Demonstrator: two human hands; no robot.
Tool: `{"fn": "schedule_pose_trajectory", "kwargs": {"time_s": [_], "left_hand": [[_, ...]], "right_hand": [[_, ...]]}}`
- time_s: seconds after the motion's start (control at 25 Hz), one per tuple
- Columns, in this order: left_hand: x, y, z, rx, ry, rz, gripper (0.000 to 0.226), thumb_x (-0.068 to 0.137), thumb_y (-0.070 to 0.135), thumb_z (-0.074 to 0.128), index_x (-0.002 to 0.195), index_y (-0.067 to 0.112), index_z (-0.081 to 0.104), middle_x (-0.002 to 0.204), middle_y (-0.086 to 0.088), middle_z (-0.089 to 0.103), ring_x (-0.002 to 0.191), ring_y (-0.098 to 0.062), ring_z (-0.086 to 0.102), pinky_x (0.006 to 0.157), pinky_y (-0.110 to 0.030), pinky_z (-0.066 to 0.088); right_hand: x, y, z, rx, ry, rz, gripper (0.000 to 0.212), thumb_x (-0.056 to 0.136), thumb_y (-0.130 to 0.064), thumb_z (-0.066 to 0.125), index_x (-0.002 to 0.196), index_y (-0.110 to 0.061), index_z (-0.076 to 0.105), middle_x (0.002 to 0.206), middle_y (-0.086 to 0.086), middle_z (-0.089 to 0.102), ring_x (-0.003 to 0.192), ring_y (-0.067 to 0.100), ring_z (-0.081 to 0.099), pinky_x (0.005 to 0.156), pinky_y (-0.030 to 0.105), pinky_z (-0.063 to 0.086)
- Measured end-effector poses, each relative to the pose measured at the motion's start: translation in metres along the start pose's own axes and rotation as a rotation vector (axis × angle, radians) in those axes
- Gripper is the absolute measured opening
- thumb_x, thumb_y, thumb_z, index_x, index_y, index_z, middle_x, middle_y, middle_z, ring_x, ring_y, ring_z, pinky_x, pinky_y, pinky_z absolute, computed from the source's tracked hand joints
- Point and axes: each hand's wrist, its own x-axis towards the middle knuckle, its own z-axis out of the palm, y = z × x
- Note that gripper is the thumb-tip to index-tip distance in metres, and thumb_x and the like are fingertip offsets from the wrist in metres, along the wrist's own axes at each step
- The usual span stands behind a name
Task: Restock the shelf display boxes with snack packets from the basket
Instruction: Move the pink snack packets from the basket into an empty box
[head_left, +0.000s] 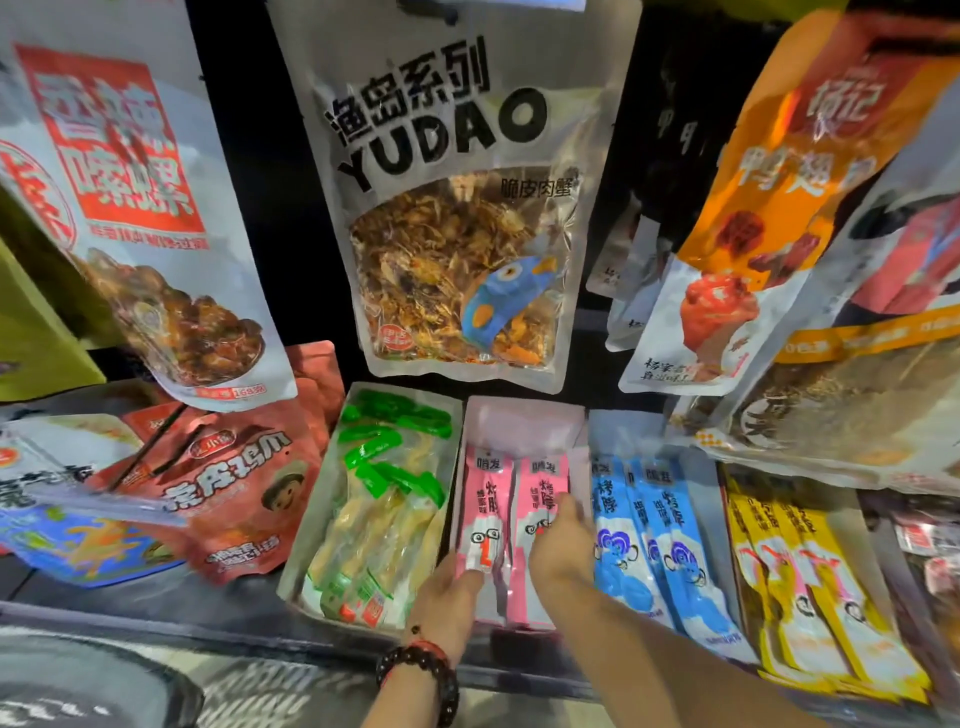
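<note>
Restocking in progress. Both hands work in the pink display box (524, 415) at shelf centre: left hand (449, 597) pinches a pink packet (480, 519); right hand (563, 545) presses flat on its neighbour (537, 499). Green (389, 499), blue (654, 540) and yellow (800, 587) boxes appear filled; the basket is out of view.

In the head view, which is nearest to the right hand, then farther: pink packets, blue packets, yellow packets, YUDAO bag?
From the right hand:
1. Pink packets, touched by the hand.
2. Blue packets, just right.
3. Yellow packets, farther right.
4. YUDAO bag, hanging above.
</note>
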Motion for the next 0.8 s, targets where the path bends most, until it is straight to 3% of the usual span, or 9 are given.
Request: {"fn": "schedule_pose_trajectory", "kwargs": {"time_s": [0.08, 0.12, 0.28, 0.4, 0.52, 0.6, 0.68, 0.8], "left_hand": [[0.008, -0.011, 0.000, 0.064, -0.037, -0.003, 0.052, 0.091, 0.023, 0.054, 0.142, 0.021, 0.043, 0.145, 0.000, 0.045, 0.133, -0.019, 0.042, 0.111, -0.030, 0.028], [0.010, -0.014, 0.000, 0.088, -0.056, -0.011, 0.053, 0.091, 0.024, 0.054, 0.143, 0.022, 0.041, 0.145, 0.001, 0.045, 0.132, -0.019, 0.042, 0.112, -0.031, 0.028], [0.012, -0.017, 0.000, 0.177, -0.048, -0.011, 0.052, 0.090, 0.028, 0.053, 0.141, 0.022, 0.043, 0.142, -0.002, 0.047, 0.129, -0.021, 0.045, 0.112, -0.034, 0.031], [0.011, -0.016, 0.001, 0.211, -0.059, 0.003, 0.055, 0.088, 0.033, 0.054, 0.140, 0.024, 0.043, 0.139, -0.001, 0.048, 0.126, -0.021, 0.045, 0.111, -0.036, 0.032], [0.009, -0.013, 0.004, 0.216, -0.037, 0.032, 0.060, 0.087, 0.034, 0.054, 0.144, 0.025, 0.038, 0.147, -0.002, 0.040, 0.131, -0.022, 0.042, 0.109, -0.034, 0.031], [0.009, -0.011, 0.005, 0.189, 0.006, 0.063, 0.056, 0.092, 0.027, 0.052, 0.145, 0.026, 0.035, 0.149, 0.000, 0.037, 0.133, -0.021, 0.041, 0.108, -0.034, 0.031], [0.008, -0.010, 0.005, 0.181, 0.067, 0.092, 0.056, 0.092, 0.025, 0.051, 0.146, 0.024, 0.034, 0.147, 0.000, 0.041, 0.130, -0.021, 0.044, 0.109, -0.034, 0.032], [0.005, -0.006, 0.006, 0.243, 0.125, 0.148, 0.058, 0.092, 0.025, 0.050, 0.147, 0.023, 0.032, 0.146, 0.000, 0.044, 0.130, -0.022, 0.046, 0.109, -0.034, 0.033]], "right_hand": [[-0.001, 0.009, 0.012, -0.080, 0.001, 0.025, 0.036, 0.090, -0.009, 0.048, 0.126, -0.011, 0.051, 0.127, 0.015, 0.044, 0.109, 0.030, 0.047, 0.067, 0.005, 0.033], [-0.004, 0.012, 0.017, -0.159, 0.025, 0.026, 0.034, 0.091, -0.012, 0.047, 0.124, -0.008, 0.052, 0.128, 0.015, 0.042, 0.108, 0.029, 0.046, 0.068, 0.005, 0.033], [-0.012, 0.017, 0.022, -0.580, 0.031, -0.123, 0.044, 0.091, -0.031, 0.046, 0.125, -0.003, 0.048, 0.136, 0.017, 0.029, 0.116, 0.028, 0.045, 0.099, 0.035, 0.044], [-0.012, 0.022, 0.012, -0.841, -0.081, -0.294, 0.065, 0.085, -0.028, 0.058, 0.139, 0.000, 0.033, 0.144, 0.017, 0.026, 0.130, 0.031, 0.030, 0.109, 0.039, 0.034], [-0.009, 0.032, 0.001, -1.186, -0.157, -0.558, 0.073, 0.083, -0.024, 0.058, 0.144, -0.006, 0.023, 0.144, 0.018, 0.036, 0.133, 0.036, 0.026, 0.111, 0.047, 0.024], [-0.005, 0.037, -0.010, -1.343, -0.191, -0.625, 0.074, 0.086, -0.028, 0.054, 0.148, -0.009, 0.019, 0.150, 0.018, 0.030, 0.141, 0.038, 0.015, 0.115, 0.052, 0.010], [-0.007, 0.038, -0.020, -1.335, -0.213, -0.632, 0.064, 0.094, -0.037, 0.037, 0.150, -0.012, 0.016, 0.154, 0.014, 0.025, 0.145, 0.034, 0.008, 0.117, 0.052, -0.001], [-0.013, 0.030, -0.034, -1.154, -0.151, -0.720, 0.066, 0.089, -0.047, 0.009, 0.146, -0.019, 0.028, 0.149, 0.008, 0.036, 0.143, 0.029, 0.019, 0.113, 0.052, -0.005]]}}
